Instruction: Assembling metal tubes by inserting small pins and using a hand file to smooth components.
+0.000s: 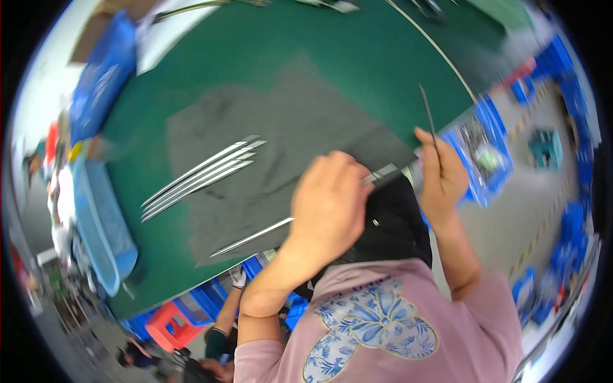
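Several super skinny strips [205, 177] over left edge of grey cloth [287, 115], left hand [329, 204] clamped on another strip [252, 237] along lower edge, right hand [444, 175] pinching dark rod [428, 115] past right corner

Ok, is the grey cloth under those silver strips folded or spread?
Spread: the grey cloth lies broadly across the green table beneath the silver strips, with some wrinkles. Cannot tell whether any edge is tucked under.

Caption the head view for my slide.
Left hand holds a silvery strip over grey cloth; right hand, a thin dark rod.
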Motion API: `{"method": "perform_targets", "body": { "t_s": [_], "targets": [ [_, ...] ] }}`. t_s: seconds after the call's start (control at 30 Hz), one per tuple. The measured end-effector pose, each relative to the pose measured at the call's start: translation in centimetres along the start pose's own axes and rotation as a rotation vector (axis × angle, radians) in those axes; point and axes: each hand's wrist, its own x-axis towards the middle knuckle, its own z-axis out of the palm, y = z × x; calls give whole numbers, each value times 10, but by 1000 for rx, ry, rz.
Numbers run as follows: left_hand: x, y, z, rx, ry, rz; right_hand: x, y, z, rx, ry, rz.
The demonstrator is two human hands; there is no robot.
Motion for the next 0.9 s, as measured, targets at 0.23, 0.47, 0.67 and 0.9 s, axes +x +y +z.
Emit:
{"method": "perform_targets", "body": {
  "t_s": [0.23, 0.47, 0.67, 0.9],
  "targets": [
    [14, 9, -92, -25, 299, -57, 17, 4, 6, 37, -65, -93],
    [92, -88, -152, 378, 424, 76, 37, -21, 9, -165, -310, -141],
    [113, -216, -118, 536, 126, -43, 41, -14, 11, -294, -379, -245],
    [109, -236, -90, 621, 150, -38, 35, -4, 8, -315, -381, -136]
  ]
}}
